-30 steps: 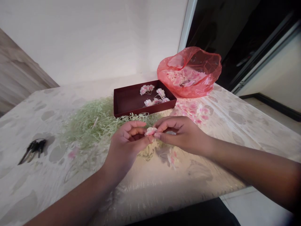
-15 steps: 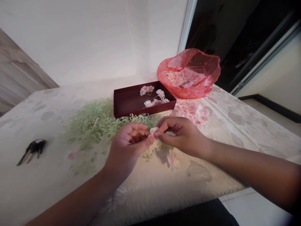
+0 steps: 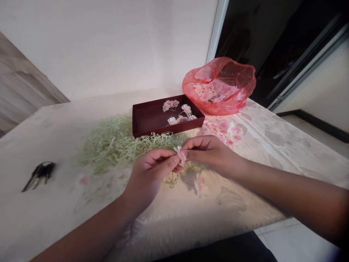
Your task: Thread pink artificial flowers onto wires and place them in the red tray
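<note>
A small pink and white artificial flower [image 3: 180, 155] is pinched between the fingertips of both hands, above the table. My left hand [image 3: 152, 169] grips it from the left with thumb and fingers closed. From the right, my right hand [image 3: 211, 153] holds its edge between thumb and forefinger. Just behind the hands is a pile of pale green shredded filler [image 3: 109, 145]. Beyond it stands an open dark red box [image 3: 156, 131] with several pink and white flowers [image 3: 181, 118] in its right part. Any stem within my fingers is hidden.
A translucent red plastic bag [image 3: 188, 87] full of pink petals stands behind the box's right side. Loose pink petals [image 3: 222, 129] lie in front of it. One more flower [image 3: 200, 185] is near me. Keys [image 3: 40, 173] rest on the tablecloth [image 3: 240, 214] at left.
The flower between my fingers has turned, and its petals now show more fully. Both hands stay in nearly the same place, and the view has shifted slightly.
</note>
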The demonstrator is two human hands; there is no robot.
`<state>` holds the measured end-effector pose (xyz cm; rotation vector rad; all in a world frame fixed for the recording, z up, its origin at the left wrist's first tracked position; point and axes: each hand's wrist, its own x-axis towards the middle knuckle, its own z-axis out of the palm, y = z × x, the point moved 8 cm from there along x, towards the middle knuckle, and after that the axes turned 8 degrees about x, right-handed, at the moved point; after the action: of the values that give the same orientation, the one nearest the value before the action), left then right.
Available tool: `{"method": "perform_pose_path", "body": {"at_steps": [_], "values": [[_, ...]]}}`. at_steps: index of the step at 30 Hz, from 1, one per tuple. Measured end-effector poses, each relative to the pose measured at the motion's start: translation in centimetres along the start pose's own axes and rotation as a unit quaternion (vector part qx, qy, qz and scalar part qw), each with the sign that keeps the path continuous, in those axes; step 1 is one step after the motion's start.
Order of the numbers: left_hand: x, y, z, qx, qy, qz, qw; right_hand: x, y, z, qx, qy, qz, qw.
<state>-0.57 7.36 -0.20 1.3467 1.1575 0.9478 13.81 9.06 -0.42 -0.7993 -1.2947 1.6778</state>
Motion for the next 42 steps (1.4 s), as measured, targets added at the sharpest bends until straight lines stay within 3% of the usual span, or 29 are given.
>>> {"method": "perform_pose_path", "body": {"at_steps": [4, 6, 10, 13, 17, 31, 35, 38, 42], "values": [[-0.2, 0.1, -0.1, 0.076, 0.005, 0.028, 0.997, -0.1, 0.3, 0.3, 0.001, -0.006, 0.011, 1.000], [-0.4, 0.7, -0.1, 0.144, 0.011, 0.077, 0.987, -0.3, 0.1, 0.2, -0.023, 0.010, -0.006, 1.000], [-1.7, 3.2, 1.0, 0.310, 0.003, 0.274, 0.911, -1.2, -0.7, 1.3, -0.123, -0.038, -0.068, 0.989], [-2.5, 4.1, 1.4, 0.364, 0.020, 0.348, 0.864, -1.6, -1.2, 2.1, -0.183, -0.074, -0.094, 0.976], [-2.4, 3.9, 0.8, 0.383, 0.060, 0.338, 0.858, -1.4, -1.1, 1.8, -0.169, -0.061, -0.056, 0.982], [-1.5, 3.2, -0.4, 0.313, 0.089, 0.250, 0.912, -0.6, 0.4, 0.3, -0.047, -0.014, -0.017, 0.999], [-1.4, 3.1, -0.4, 0.307, 0.091, 0.241, 0.916, -0.3, 0.4, 0.0, -0.031, -0.012, -0.007, 0.999], [-1.5, 3.3, -0.1, 0.326, 0.081, 0.261, 0.905, -0.1, -0.2, -0.5, -0.037, -0.001, 0.000, 0.999], [-2.3, 4.1, 1.5, 0.390, 0.025, 0.344, 0.854, 0.1, -0.9, -1.2, -0.039, 0.009, -0.007, 0.999]]}}
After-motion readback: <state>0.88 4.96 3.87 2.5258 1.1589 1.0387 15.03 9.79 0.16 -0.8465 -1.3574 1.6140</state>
